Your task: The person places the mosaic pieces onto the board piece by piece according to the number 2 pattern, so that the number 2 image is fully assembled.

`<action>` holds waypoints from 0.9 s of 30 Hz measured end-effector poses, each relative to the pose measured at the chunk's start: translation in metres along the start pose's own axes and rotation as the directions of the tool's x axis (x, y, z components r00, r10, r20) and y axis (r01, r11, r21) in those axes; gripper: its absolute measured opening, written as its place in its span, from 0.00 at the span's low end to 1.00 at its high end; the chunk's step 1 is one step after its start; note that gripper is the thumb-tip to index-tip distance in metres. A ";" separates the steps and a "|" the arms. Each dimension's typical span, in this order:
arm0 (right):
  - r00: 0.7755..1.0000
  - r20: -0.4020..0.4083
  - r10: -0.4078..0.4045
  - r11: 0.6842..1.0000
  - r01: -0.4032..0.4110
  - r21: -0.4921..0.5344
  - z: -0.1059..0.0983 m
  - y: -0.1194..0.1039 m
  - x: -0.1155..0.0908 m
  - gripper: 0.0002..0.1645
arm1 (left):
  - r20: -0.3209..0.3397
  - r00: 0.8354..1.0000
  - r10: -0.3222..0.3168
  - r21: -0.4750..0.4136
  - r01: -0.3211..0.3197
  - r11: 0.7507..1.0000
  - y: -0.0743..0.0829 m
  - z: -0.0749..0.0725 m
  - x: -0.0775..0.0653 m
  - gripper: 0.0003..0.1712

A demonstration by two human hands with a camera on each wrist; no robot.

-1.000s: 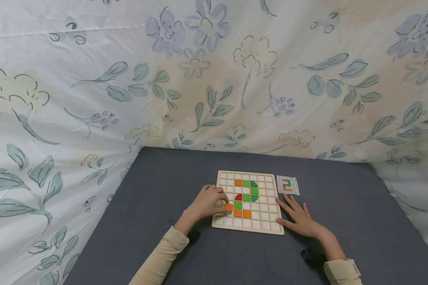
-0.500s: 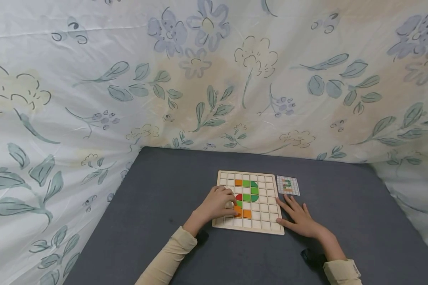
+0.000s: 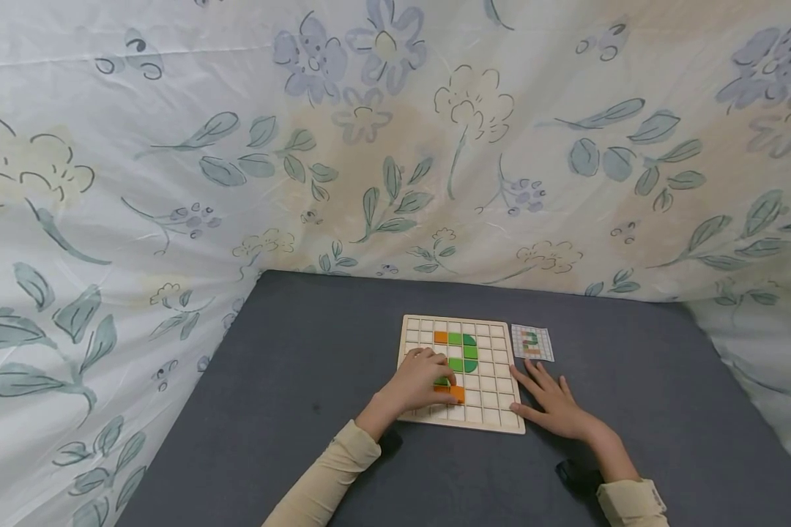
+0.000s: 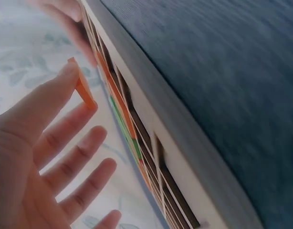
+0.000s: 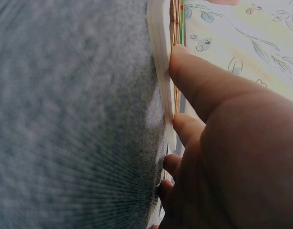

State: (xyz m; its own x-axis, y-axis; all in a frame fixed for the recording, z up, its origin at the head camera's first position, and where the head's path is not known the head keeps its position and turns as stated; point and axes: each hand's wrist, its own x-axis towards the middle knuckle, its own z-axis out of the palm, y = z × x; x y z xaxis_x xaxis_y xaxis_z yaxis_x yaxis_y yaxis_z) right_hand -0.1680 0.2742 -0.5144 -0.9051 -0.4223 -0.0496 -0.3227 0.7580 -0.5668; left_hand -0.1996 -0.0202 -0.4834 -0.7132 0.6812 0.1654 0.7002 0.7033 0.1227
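My left hand (image 3: pixel 420 382) is over the lower middle of a wooden grid board (image 3: pixel 494 380). In the left wrist view its thumb and index finger pinch a thin orange square tile (image 4: pixel 83 89) above the board, while the other fingers spread loosely. Orange and green tiles lie in the grid cells, among them a green tile (image 3: pixel 470 353) and an orange tile (image 3: pixel 441 337) at the top; this hand hides some of the lower ones. My right hand (image 3: pixel 556 408) lies at the board's right edge with straight fingers, its thumb and index fingertip touching the rim.
A small printed card (image 3: pixel 532 342) with a coloured grid pattern lies beside the board's upper right corner. The board rests on a dark grey tabletop (image 3: pixel 329 351). A floral cloth (image 3: pixel 382 205) hangs behind the table and along its sides.
My left hand has moved rightward across the board with the orange tile pinched in it, now covering the red tile and parts of the lower ones. My right hand has stayed in place.
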 end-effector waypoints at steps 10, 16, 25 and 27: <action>1.000 0.001 -0.003 1.000 0.003 0.000 -0.001 0.001 0.001 0.43 | 0.009 1.000 -0.017 0.021 0.016 1.000 0.015 0.005 0.014 0.17; 1.000 0.000 -0.002 1.000 0.002 0.002 -0.001 0.001 0.001 0.43 | 0.038 0.997 -0.072 0.042 0.070 0.997 0.022 0.010 0.021 0.16; 1.000 -0.001 -0.006 1.000 0.006 -0.002 -0.001 0.002 0.002 0.43 | 0.051 0.991 -0.120 0.077 0.116 0.990 0.028 0.013 0.026 0.17; 1.000 -0.001 -0.009 1.000 0.009 -0.001 0.000 0.002 0.002 0.43 | 0.050 0.991 -0.126 0.081 0.121 0.989 0.030 0.013 0.026 0.16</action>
State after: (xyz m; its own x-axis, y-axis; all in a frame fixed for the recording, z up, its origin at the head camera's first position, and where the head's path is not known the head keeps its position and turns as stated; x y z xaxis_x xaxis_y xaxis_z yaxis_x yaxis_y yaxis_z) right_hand -0.1705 0.2752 -0.5154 -0.9023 -0.4289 -0.0434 -0.3314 0.7545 -0.5665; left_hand -0.1977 0.0208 -0.4886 -0.7963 0.5967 0.0996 0.6035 0.7949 0.0623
